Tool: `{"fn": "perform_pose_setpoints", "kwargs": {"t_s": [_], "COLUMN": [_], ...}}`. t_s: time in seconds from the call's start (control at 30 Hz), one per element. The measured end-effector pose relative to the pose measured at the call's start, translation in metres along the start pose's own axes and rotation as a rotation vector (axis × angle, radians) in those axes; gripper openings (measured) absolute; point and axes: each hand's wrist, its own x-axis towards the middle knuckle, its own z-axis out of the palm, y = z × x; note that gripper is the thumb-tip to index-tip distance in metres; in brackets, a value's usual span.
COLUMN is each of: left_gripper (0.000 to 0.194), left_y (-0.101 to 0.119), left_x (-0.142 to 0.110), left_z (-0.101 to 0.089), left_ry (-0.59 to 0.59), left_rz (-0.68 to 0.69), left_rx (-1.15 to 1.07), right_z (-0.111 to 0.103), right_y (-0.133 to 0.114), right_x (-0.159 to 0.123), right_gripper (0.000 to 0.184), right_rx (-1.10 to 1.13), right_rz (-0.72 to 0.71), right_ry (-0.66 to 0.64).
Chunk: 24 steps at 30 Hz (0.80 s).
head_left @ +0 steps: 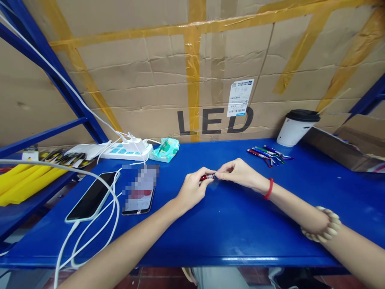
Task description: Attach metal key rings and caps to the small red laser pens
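Observation:
My left hand (192, 188) is closed around a small red metal tube (207, 177) with a pale label, and its thumb and fingers pinch the tube from the left. My right hand (236, 173) comes from the other side, its thumb and index fingertip pinched at the tube's dark right end. What exactly sits between those right fingertips is too small to make out. Both hands are just above the middle of the blue table (240, 228). Behind and to the right of them lies a loose pile of slim, shiny tubes (269, 154) in red, blue, green and purple.
Left on the table lie a phone (93, 196) on a white cable, another phone (140, 190), a white power strip (126, 150) and a green tissue pack (165, 149). A lidded paper cup (296, 128) and an open cardboard box (349, 148) stand right. Cardboard (150, 80) walls the back.

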Motion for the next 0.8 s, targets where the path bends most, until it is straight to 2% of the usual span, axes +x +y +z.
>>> {"fn": "perform_pose_setpoints", "kwargs": {"t_s": [0.27, 0.33, 0.4, 0.53, 0.6, 0.63, 0.7, 0.8], "left_gripper": [0.013, 0.014, 0.016, 0.019, 0.02, 0.02, 0.021, 0.022], "left_y": [0.008, 0.009, 0.01, 0.009, 0.009, 0.009, 0.01, 0.01], "left_x": [0.003, 0.003, 0.004, 0.005, 0.005, 0.005, 0.004, 0.004], "left_z": [0.003, 0.003, 0.002, 0.001, 0.001, 0.001, 0.001, 0.0], "left_ry": [0.037, 0.041, 0.062, 0.103, 0.098, 0.091, 0.076, 0.059], "left_rz": [-0.077, -0.093, -0.104, -0.103, -0.099, -0.097, -0.096, -0.09], "left_rx": [-0.091, -0.11, -0.12, -0.113, -0.1, -0.093, -0.074, -0.046], "right_z": [-0.009, -0.013, -0.021, -0.042, -0.049, -0.049, -0.046, -0.033], "right_y": [-0.007, -0.009, -0.01, -0.012, -0.012, -0.011, -0.011, -0.013], "right_x": [-0.001, -0.002, -0.001, 0.0, 0.001, 0.001, 0.001, -0.003], "right_gripper": [0.033, 0.035, 0.036, 0.038, 0.037, 0.037, 0.034, 0.027], "right_rx": [-0.007, -0.029, -0.041, -0.005, 0.009, 0.007, -0.039, -0.227], "right_rz": [-0.049, -0.059, -0.086, -0.152, -0.166, -0.175, -0.217, -0.392], "right_ry": [-0.003, 0.035, 0.171, 0.599, 0.716, 0.73, 0.671, 0.417]}}
